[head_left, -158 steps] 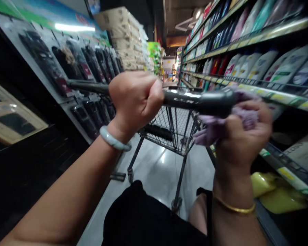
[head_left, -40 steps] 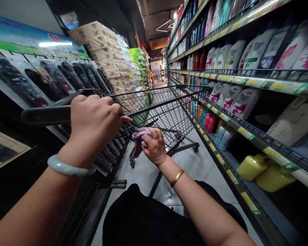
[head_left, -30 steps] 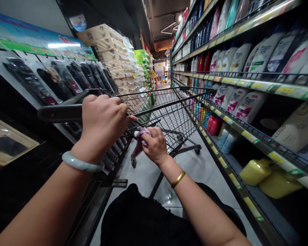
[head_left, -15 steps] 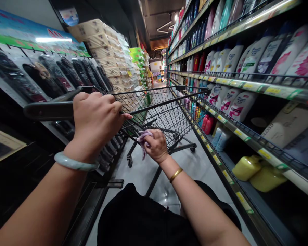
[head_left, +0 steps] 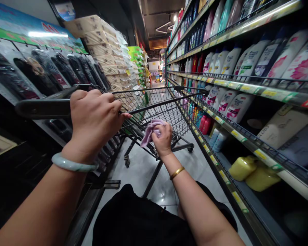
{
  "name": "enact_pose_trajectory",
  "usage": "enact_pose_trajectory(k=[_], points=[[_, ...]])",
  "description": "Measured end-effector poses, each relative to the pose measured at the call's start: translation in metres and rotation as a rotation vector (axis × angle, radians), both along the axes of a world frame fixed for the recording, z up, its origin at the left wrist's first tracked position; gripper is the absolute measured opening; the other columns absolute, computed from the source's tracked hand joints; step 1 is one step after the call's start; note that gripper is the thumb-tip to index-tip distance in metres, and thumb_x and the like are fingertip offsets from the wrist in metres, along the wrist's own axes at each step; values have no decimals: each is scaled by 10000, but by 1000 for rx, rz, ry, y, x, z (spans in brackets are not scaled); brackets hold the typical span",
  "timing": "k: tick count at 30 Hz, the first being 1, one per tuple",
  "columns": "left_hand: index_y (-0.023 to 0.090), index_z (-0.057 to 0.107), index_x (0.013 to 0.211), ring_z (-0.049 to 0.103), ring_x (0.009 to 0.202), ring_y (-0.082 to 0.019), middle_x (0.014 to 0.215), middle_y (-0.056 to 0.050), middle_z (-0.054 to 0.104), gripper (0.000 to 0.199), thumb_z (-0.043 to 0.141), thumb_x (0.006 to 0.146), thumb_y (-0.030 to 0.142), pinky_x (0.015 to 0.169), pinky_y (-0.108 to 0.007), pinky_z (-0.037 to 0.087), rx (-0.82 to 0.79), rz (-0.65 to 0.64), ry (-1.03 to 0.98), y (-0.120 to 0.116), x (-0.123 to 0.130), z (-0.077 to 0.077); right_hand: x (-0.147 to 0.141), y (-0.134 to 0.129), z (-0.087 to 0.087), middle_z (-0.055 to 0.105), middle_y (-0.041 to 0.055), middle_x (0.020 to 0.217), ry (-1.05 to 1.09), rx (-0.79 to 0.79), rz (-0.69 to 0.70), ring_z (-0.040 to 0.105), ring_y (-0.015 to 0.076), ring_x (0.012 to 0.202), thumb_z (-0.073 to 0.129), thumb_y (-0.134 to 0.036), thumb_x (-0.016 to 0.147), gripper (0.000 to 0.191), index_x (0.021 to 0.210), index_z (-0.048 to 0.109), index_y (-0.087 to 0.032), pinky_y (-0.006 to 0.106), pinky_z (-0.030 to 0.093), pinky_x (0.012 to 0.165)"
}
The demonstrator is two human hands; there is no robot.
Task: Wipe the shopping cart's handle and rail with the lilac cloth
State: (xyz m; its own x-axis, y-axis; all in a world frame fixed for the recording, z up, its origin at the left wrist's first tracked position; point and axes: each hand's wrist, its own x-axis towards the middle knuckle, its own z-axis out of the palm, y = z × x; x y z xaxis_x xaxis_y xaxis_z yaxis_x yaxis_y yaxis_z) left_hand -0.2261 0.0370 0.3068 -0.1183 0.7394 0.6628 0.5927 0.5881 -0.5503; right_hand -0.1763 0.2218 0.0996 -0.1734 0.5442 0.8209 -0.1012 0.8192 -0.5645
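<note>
My left hand (head_left: 93, 118), with a pale bangle at the wrist, is wrapped round the dark handle (head_left: 45, 108) of a wire shopping cart (head_left: 154, 106). My right hand (head_left: 164, 138), a gold bracelet on its wrist, grips a crumpled light purple cloth (head_left: 151, 132). The cloth is against the near end of the cart's basket, and part of it hangs out to the left of my fingers. Whether the cloth touches the wires cannot be made out.
Shelves of bottles (head_left: 242, 100) line the right side, with yellow containers (head_left: 242, 168) low down. Packaged items hang on a display (head_left: 41, 68) at the left, beside stacked cartons (head_left: 105, 48). The cart's wheels (head_left: 127, 160) stand on a grey tiled floor (head_left: 141, 174).
My right hand has moved slightly right with the cloth, which now looks more spread out. My left hand stays on the handle. The view has shifted a little.
</note>
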Motion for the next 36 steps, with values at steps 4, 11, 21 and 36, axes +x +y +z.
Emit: enact_pose_trajectory(k=[4, 11, 21, 36], points=[[225, 336, 603, 329, 664, -183, 633, -20, 355, 382, 564, 816, 445, 643, -385, 236, -8, -17, 48, -1, -3, 0, -15, 34, -29, 519, 62, 985, 195, -315, -235, 536, 193, 899, 534, -179, 767, 99, 816, 619, -188, 357, 484, 861], [229, 338, 625, 357, 673, -194, 652, -16, 361, 339, 553, 807, 418, 657, -382, 230, -2, -31, 49, -2, -11, -4, -16, -10, 10, 498, 132, 1231, 98, -68, -116, 522, 244, 1152, 593, -286, 886, 155, 1002, 652, -202, 402, 465, 1000], [219, 329, 600, 219, 634, -166, 645, -3, 289, 349, 549, 784, 417, 642, -358, 177, 31, -79, -9, -1, -9, -3, -11, -37, 18, 370, 161, 1409, -122, -78, -115, 407, 359, 1298, 781, -521, 761, 551, 1231, 631, -273, 541, 400, 1051], [217, 325, 613, 161, 656, -161, 679, 8, 244, 417, 358, 901, 517, 668, -342, 107, -34, 62, 60, -1, -9, -3, 6, -7, 18, 677, 41, 1043, 27, -279, 188, 638, 190, 981, 658, -257, 799, 213, 1009, 640, -226, 307, 517, 906]])
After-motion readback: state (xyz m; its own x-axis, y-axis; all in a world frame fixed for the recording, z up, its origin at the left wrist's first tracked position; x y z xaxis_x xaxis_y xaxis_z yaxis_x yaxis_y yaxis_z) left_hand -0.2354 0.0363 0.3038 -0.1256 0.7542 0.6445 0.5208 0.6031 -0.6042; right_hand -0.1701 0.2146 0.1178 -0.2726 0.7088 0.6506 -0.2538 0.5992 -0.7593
